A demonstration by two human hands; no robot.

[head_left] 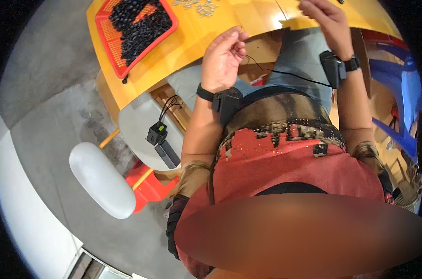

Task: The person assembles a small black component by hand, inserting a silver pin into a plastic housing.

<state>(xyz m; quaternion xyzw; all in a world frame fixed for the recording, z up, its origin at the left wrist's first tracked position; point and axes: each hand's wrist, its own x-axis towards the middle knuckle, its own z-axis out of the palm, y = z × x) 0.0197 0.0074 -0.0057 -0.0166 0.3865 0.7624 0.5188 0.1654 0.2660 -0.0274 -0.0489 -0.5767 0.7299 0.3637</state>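
My left hand [225,58] is raised at the near edge of the yellow table [178,51], palm turned up. Its fingers are curled, and thumb and forefinger come together; anything between them is too small to make out. Farther right, over the table edge, my right hand [327,23] has its thumb and fingertips pinched together at the top of the picture. What that pinch holds, if anything, cannot be told. Small silvery metal pieces [201,7] lie loose on the tabletop beyond my left hand. A red plastic basket [172,23] with many small black parts [143,35] stands to the left.
A tiny black piece [125,81] sits by the basket's near corner. Black devices with cables [162,139] rest on a grey stool seat [141,118] at my left. A white padded chair [104,181] and red stool [150,188] are behind it; a blue chair [397,88] stands right.
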